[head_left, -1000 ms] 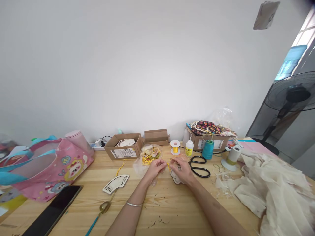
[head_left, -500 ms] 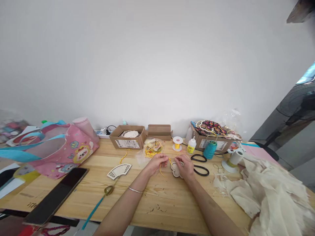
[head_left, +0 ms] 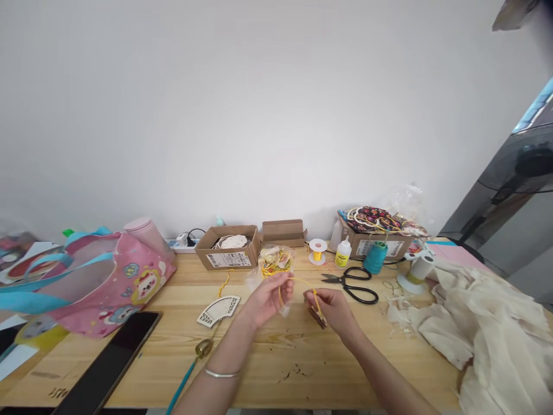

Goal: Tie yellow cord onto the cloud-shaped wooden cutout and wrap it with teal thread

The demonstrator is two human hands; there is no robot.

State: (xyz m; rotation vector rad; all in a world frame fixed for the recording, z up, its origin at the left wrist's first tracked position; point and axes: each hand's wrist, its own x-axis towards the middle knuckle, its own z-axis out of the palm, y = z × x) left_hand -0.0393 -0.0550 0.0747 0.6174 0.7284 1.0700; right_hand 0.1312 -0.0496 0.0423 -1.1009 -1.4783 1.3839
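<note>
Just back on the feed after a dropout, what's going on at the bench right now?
A person's left hand and right hand hold a yellow cord stretched between them. The right hand also grips a small wooden cutout. Just beyond the left hand sits a clear plastic bag holding more yellow cord. Black-handled scissors lie on the wooden table to the right.
</note>
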